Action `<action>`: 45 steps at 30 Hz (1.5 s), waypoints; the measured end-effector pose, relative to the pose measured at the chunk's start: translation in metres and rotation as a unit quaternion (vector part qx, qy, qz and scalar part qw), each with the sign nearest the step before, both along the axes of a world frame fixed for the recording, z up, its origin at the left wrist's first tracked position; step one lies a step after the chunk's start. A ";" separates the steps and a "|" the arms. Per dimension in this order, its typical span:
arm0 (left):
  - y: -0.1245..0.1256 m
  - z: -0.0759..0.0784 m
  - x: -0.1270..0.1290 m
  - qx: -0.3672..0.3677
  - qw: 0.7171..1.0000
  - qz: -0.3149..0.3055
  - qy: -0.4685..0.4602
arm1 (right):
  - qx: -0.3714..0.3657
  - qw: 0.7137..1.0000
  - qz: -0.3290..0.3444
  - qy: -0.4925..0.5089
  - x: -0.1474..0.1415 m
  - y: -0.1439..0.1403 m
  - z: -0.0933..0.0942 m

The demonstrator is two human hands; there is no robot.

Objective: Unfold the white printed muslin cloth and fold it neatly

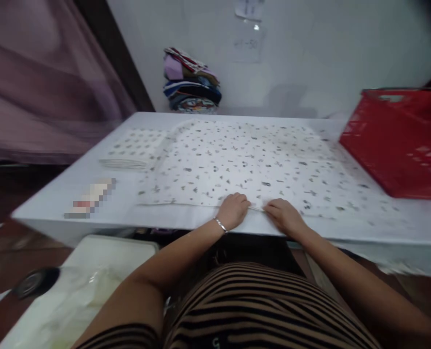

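A large white cloth with small dark printed motifs (pixel 244 160) lies spread flat on a white table (pixel 91 213). My left hand (pixel 233 209) rests on the cloth's near edge, fingers curled, a silver bracelet on its wrist. My right hand (pixel 284 215) sits just beside it on the same edge, fingers curled down. Both hands appear to pinch the hem close together near the table's front edge. A folded stack of the same printed cloth (pixel 135 150) lies at the left of the spread piece.
A red plastic basket (pixel 400 140) stands at the table's right. A pile of folded coloured fabrics (pixel 191 82) sits at the back against the wall. A small blurred object (pixel 89 198) lies at the front left. A pale bag (pixel 80 291) sits below on the floor.
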State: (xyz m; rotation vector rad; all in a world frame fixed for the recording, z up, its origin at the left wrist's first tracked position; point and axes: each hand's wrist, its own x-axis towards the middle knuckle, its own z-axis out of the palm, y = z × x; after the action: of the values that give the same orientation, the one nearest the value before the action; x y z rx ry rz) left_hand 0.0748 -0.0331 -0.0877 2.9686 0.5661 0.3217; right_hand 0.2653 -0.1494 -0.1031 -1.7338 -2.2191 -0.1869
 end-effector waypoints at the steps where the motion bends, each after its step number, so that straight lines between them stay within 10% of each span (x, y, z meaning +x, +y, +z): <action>1: -0.001 0.001 -0.002 -0.001 1.000 0.005 0.006 | 0.007 1.000 0.001 -0.008 -0.003 0.001 0.000; 11: 0.000 -0.010 -0.017 0.012 0.998 0.058 -0.007 | 0.033 0.998 0.028 -0.043 -0.033 0.029 -0.017; 21: 0.050 -0.010 -0.109 0.043 0.966 0.256 0.020 | -0.029 0.999 0.013 -0.005 -0.031 0.029 -0.013; 36: 0.084 -0.010 -0.232 0.060 0.827 0.554 -0.069 | 0.005 0.998 0.058 -0.005 -0.043 0.043 -0.017; 45: 0.100 -0.001 -0.242 -0.046 0.743 0.660 -0.099 | 0.002 0.995 0.085 -0.047 -0.067 0.062 -0.011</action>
State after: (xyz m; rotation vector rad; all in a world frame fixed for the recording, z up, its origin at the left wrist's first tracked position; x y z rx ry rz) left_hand -0.1670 0.0672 -0.0890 1.8157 2.4074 0.6180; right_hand 0.1982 -0.0875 -0.1139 -1.5539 -2.4183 -0.2379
